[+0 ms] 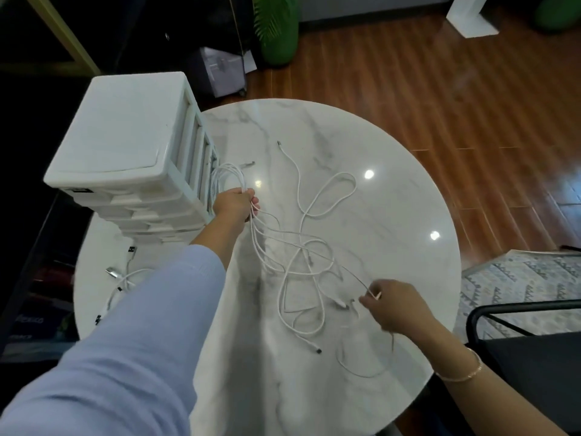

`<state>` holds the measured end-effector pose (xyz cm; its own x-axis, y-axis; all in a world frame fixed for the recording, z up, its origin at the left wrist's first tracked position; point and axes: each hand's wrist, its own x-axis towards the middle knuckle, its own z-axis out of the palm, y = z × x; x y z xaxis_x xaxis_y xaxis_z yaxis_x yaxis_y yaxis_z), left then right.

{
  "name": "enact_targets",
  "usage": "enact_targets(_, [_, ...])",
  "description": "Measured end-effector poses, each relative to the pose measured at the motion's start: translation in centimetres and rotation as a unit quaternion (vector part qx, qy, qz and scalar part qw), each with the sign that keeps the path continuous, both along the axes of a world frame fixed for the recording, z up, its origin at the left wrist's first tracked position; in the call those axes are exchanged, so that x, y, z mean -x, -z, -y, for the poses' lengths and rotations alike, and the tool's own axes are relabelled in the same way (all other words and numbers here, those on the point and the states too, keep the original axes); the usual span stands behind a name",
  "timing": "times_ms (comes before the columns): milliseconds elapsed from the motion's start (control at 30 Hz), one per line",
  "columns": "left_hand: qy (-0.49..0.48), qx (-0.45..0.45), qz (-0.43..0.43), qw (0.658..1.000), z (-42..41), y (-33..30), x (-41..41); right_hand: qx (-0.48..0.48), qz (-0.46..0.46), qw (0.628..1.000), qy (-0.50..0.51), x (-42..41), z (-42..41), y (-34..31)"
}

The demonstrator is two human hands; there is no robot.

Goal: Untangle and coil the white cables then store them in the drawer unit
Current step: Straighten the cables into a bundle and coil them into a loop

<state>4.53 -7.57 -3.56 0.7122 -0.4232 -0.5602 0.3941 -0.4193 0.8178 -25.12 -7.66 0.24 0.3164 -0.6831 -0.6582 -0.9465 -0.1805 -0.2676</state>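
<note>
A tangle of white cables (301,262) lies spread over the middle of a round white marble table (393,215). My left hand (234,204) grips a bundle of several cable loops, lifted above the table beside the white drawer unit (125,143). Strands run down from that bundle into the tangle. My right hand (394,306) pinches one thin white strand at the tangle's near right side. One loose cable end (279,144) reaches toward the far side of the table. The drawer unit stands at the table's left edge, its drawers facing right.
More cables with USB plugs (121,278) lie on the table's left, partly hidden by my left sleeve. A black chair (534,341) stands at the right, on a patterned rug (518,278). A green plant pot (279,36) and wooden floor lie beyond the table.
</note>
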Motion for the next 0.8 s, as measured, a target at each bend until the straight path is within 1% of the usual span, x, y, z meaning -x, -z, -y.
enact_targets(33, [0.000, 0.002, -0.007, 1.000, 0.1, 0.1, 0.2, 0.057, -0.025, 0.998, -0.019, -0.7, -0.1, -0.4])
enact_targets(67, [-0.003, 0.006, -0.017, 1.000, 0.1, 0.0, 0.4, 0.090, -0.037, 0.994, -0.048, -1.3, -0.3, -0.6])
enact_targets(100, [-0.007, 0.011, -0.026, 1.000, 0.2, 0.0, 0.5, 0.100, -0.030, 0.991, -0.079, -1.9, -0.5, -0.9])
enact_targets(133, [-0.010, 0.016, -0.034, 0.999, 0.3, -0.1, 0.7, 0.091, 0.007, 0.991, -0.096, -2.7, -0.4, -0.9])
enact_targets(233, [-0.008, 0.023, -0.049, 0.998, 0.3, -0.4, 0.8, 0.034, 0.170, 0.981, -0.089, -6.6, 0.5, -0.1])
enact_targets(300, [-0.002, 0.021, -0.057, 0.998, 0.4, -0.3, 0.8, 0.035, 0.223, 0.971, -0.080, -9.4, 1.4, 1.5])
enact_targets(333, [0.002, 0.020, -0.060, 0.998, 0.4, -0.3, 0.8, 0.036, 0.231, 0.969, -0.074, -10.5, 1.6, 2.4])
enact_targets(367, [0.004, 0.019, -0.062, 0.998, 0.4, -0.3, 0.7, 0.031, 0.222, 0.971, -0.077, -11.4, 1.8, 3.2])
enact_targets(400, [0.003, 0.019, -0.065, 0.998, 0.4, -0.2, 0.5, 0.030, 0.193, 0.976, -0.092, -12.0, 1.7, 4.0])
enact_targets(467, [-0.002, 0.021, -0.070, 0.997, 0.6, -0.1, 0.1, 0.047, 0.111, 0.979, -0.166, -12.4, 1.3, 5.1])
enact_targets(500, [-0.003, 0.022, -0.073, 0.997, 0.6, -0.1, -0.1, 0.049, 0.084, 0.976, -0.195, -12.4, 0.9, 5.4])
enact_targets(633, [-0.005, 0.018, -0.072, 0.997, 0.8, 0.1, 0.0, -0.002, 0.024, 0.972, -0.233, -11.1, -1.3, 5.4])
enact_targets(667, [-0.008, 0.015, -0.072, 0.997, 0.8, 0.3, 0.0, -0.023, 0.009, 0.969, -0.248, -10.5, -1.7, 5.1])
enact_targets(733, [-0.010, 0.007, -0.072, 0.997, 0.9, 0.7, 0.2, -0.092, -0.017, 0.958, -0.270, -8.9, -2.3, 4.4])
enact_targets(800, [-0.005, 0.002, -0.072, 0.997, 1.0, 0.9, 0.3, -0.207, -0.043, 0.940, -0.268, -7.2, -2.7, 3.9])
